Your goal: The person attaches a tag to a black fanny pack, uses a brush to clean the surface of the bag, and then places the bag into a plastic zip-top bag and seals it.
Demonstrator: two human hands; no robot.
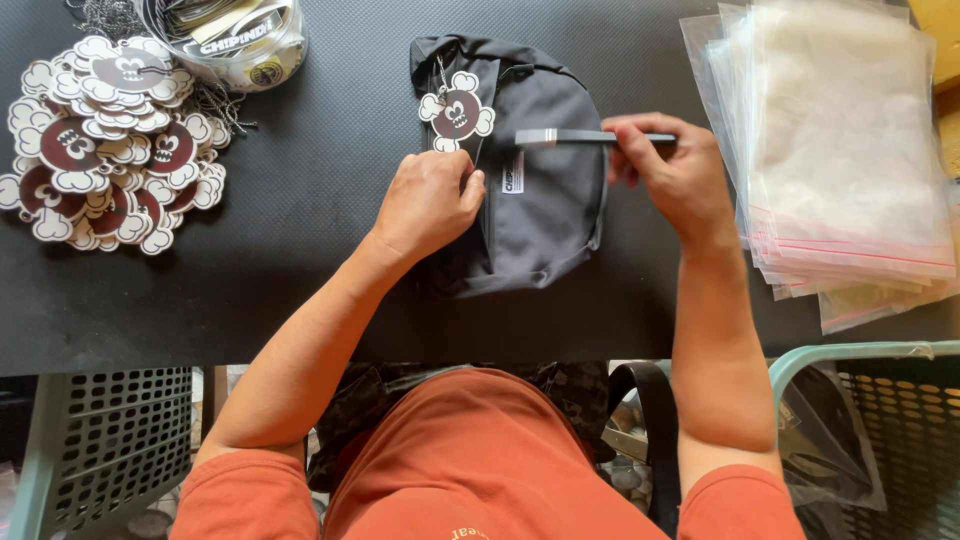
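A dark grey pouch bag lies on the black table top in front of me. A flower-shaped paper tag with a dark cartoon face hangs at its upper left corner. My left hand presses on the bag's left side beside the zip, fingers curled. My right hand grips a slim grey pen-like tool, held level across the top of the bag and pointing left.
A heap of the same flower-shaped tags lies at the far left, with a clear tub and bead chains behind it. A stack of clear zip bags is at the right. Plastic baskets stand beside my legs.
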